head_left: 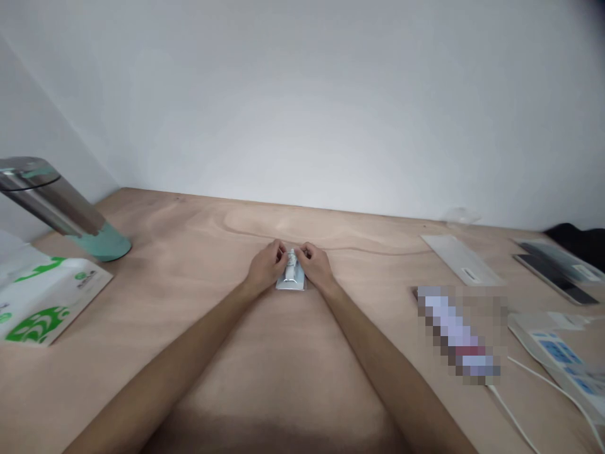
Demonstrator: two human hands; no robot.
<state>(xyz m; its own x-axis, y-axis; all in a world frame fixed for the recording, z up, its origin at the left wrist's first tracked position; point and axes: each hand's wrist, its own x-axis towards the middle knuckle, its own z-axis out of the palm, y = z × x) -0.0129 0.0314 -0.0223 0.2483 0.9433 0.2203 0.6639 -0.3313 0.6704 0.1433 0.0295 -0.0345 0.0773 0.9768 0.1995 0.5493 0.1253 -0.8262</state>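
Observation:
A small white tube (292,275) lies on the wooden table (265,353), its flat end toward me and its cap end away. My left hand (267,267) and my right hand (316,265) both pinch it at the cap end, fingers closed around the top. Both forearms stretch out from the bottom of the view and meet at the tube, near the middle of the table. The cap itself is partly hidden by my fingertips.
A tilted steel cup with a teal base (61,211) and a white-and-green tissue pack (42,299) sit at the left. At the right lie a white card (460,258), a dark tablet (558,268), a blurred-out item (456,334) and a white device with a cable (562,359). A white wall stands behind.

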